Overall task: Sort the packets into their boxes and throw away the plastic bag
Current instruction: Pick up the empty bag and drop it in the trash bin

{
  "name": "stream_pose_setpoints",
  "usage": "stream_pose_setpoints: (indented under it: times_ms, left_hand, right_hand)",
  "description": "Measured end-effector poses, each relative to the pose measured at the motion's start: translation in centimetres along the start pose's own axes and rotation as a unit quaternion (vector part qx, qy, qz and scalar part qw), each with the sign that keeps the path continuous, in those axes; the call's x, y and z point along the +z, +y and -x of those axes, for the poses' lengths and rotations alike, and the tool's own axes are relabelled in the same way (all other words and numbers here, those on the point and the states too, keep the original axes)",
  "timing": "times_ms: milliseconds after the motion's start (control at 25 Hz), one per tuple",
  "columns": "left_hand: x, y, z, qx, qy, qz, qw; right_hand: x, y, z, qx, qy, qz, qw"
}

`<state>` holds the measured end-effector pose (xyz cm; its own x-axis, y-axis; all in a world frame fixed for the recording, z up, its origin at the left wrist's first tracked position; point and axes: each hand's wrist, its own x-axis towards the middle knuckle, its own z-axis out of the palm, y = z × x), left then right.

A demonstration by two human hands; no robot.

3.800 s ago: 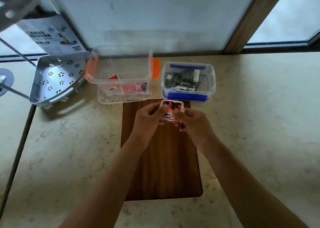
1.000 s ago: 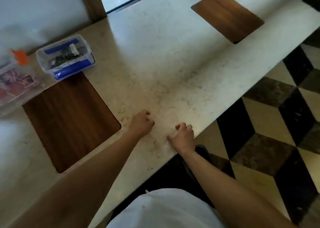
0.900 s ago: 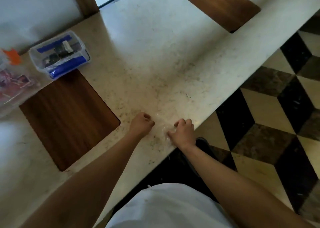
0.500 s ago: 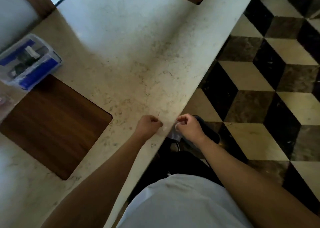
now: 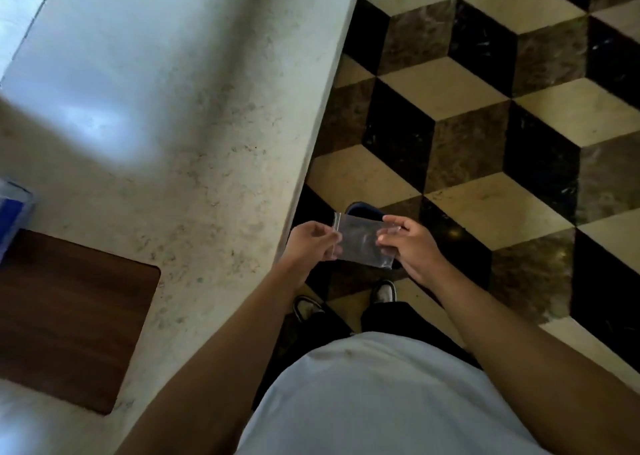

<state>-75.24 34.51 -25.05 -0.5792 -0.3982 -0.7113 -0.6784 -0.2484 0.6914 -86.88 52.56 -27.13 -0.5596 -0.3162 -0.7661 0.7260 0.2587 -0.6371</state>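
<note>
A small clear plastic bag (image 5: 358,241) with a zip strip is stretched flat between both hands, off the counter and above the floor. My left hand (image 5: 311,243) pinches its left edge at the zip strip. My right hand (image 5: 408,243) pinches its right edge. The bag looks empty. Only a blue corner of the blue-lidded box (image 5: 14,209) shows at the far left edge; the orange-handled box and the packets are out of view.
The pale stone counter (image 5: 194,136) runs along the left, its edge just left of my hands. A dark wooden inlay (image 5: 69,316) sits at lower left. A dark round object (image 5: 363,210) lies on the chequered floor (image 5: 485,125) behind the bag.
Earlier I held a red packet over the boxes. Since then I turned right, gathered the clear bag at the counter edge and lifted it off, holding it out over the floor.
</note>
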Motion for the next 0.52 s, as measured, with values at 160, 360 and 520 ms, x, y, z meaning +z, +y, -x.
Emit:
stream_pose_setpoints:
  times_ms: [160,360,520]
  left_hand:
    - [5.1,-0.2,-2.3,-0.077,0.028,0.058,0.995]
    - [9.0,-3.4,-8.2,-0.128,0.065,0.046,0.989]
    - [12.4,-8.8,-17.6,-0.153,0.087,-0.06,0.982]
  right_hand:
    - [-4.9,0.2,-1.6,0.052,0.002,-0.009,0.999]
    - [-7.9,3.9,-6.6,0.092,0.029,0.026,0.995]
    - [-9.7,9.1,-15.1,0.124,0.079,0.08,0.986]
